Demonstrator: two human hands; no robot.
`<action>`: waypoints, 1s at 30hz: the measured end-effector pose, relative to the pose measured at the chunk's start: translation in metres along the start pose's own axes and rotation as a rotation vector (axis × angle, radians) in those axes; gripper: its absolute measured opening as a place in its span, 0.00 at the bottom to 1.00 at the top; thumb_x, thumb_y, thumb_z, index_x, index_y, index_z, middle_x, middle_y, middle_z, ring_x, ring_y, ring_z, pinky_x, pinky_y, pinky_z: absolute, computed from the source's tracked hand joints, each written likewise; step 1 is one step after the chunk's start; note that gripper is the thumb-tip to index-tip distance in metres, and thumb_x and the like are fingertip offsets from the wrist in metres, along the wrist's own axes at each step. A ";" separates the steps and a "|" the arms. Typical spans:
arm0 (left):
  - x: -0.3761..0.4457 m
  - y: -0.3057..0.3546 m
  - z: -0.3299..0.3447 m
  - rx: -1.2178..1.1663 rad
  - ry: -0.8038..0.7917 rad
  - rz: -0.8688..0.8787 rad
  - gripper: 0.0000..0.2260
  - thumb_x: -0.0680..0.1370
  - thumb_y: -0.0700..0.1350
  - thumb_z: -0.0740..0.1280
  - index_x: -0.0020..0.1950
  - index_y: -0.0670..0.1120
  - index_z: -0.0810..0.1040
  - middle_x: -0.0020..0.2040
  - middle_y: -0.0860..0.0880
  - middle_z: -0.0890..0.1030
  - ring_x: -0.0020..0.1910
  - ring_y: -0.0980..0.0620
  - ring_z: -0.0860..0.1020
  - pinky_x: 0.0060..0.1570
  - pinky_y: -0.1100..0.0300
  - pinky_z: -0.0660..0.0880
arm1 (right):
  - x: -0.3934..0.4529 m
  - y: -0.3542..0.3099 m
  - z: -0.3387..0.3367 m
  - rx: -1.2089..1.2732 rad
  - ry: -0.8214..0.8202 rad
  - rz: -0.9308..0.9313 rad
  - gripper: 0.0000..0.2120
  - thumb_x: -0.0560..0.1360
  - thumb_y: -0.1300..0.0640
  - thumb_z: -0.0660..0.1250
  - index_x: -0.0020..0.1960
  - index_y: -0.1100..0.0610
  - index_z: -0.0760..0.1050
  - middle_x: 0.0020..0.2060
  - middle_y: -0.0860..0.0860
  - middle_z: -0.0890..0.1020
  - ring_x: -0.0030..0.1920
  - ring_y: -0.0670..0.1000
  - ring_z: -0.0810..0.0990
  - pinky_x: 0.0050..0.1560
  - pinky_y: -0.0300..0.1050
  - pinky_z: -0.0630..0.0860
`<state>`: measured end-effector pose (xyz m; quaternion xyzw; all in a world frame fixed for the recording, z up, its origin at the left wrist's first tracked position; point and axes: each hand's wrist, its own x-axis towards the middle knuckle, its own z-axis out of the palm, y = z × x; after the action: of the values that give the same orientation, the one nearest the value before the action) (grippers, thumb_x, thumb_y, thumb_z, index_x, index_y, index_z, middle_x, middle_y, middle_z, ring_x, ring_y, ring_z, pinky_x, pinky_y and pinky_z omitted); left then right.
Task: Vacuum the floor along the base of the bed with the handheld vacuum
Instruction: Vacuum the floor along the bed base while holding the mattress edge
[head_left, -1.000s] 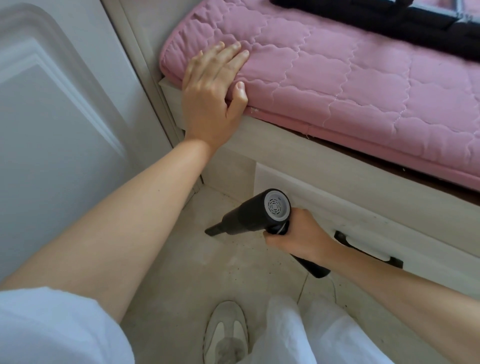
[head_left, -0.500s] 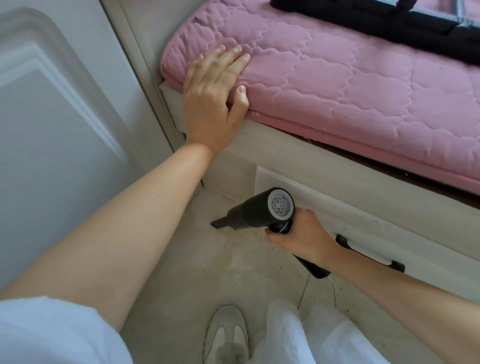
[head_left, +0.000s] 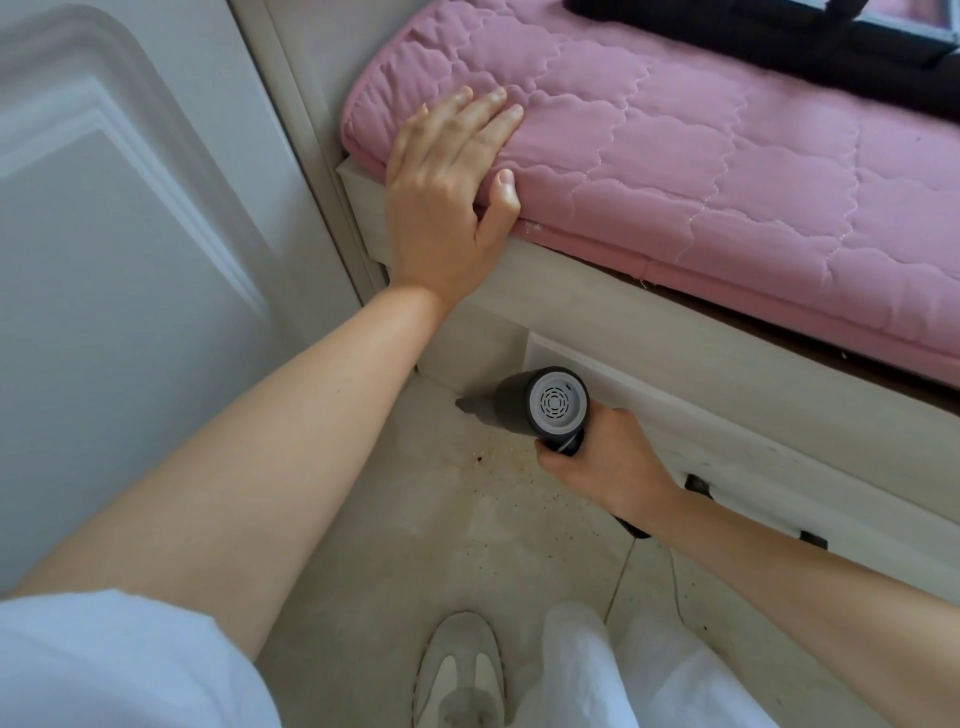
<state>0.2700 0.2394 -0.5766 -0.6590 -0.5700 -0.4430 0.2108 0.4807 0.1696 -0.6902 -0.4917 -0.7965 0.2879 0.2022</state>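
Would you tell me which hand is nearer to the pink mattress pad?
Left. The left hand rests flat on the pink mattress pad at its corner; the right hand is lower, gripping the handheld vacuum near the floor.

- One head-worn wide-angle view only; nothing shared with a second camera.
- Looks steeply down and forward from above the person's own arms, onto the pale speckled tile floor (head_left: 395, 525).
- Faces the corner where the pale wooden bed base (head_left: 613, 322) with its pink quilted mattress pad (head_left: 701, 156) meets the white panelled door (head_left: 130, 234).
- Sits close: forearms fill the lower frame, with a grey-and-white shoe (head_left: 460, 670) at the bottom edge.
- Straight edges bow near the borders.
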 end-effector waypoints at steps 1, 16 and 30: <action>0.000 0.000 0.000 0.001 0.001 0.000 0.21 0.77 0.46 0.56 0.66 0.44 0.78 0.66 0.48 0.77 0.68 0.46 0.72 0.71 0.46 0.62 | 0.001 -0.001 0.002 -0.018 0.009 -0.017 0.15 0.65 0.50 0.68 0.51 0.50 0.75 0.35 0.43 0.79 0.36 0.47 0.80 0.34 0.37 0.74; 0.000 0.002 -0.001 0.003 0.002 0.004 0.20 0.77 0.45 0.57 0.65 0.44 0.78 0.66 0.48 0.78 0.68 0.46 0.72 0.70 0.44 0.64 | -0.002 -0.002 -0.010 -0.074 -0.039 -0.016 0.20 0.67 0.50 0.68 0.58 0.53 0.74 0.41 0.50 0.82 0.41 0.52 0.81 0.40 0.48 0.80; 0.005 0.008 -0.010 0.005 -0.056 -0.040 0.21 0.77 0.47 0.55 0.67 0.45 0.77 0.67 0.49 0.77 0.69 0.48 0.71 0.72 0.47 0.61 | -0.028 0.006 -0.039 -0.152 -0.029 -0.019 0.14 0.66 0.52 0.70 0.50 0.55 0.76 0.34 0.48 0.81 0.35 0.50 0.80 0.35 0.41 0.76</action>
<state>0.2742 0.2321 -0.5656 -0.6592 -0.5896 -0.4273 0.1876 0.5204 0.1566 -0.6653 -0.4937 -0.8236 0.2320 0.1555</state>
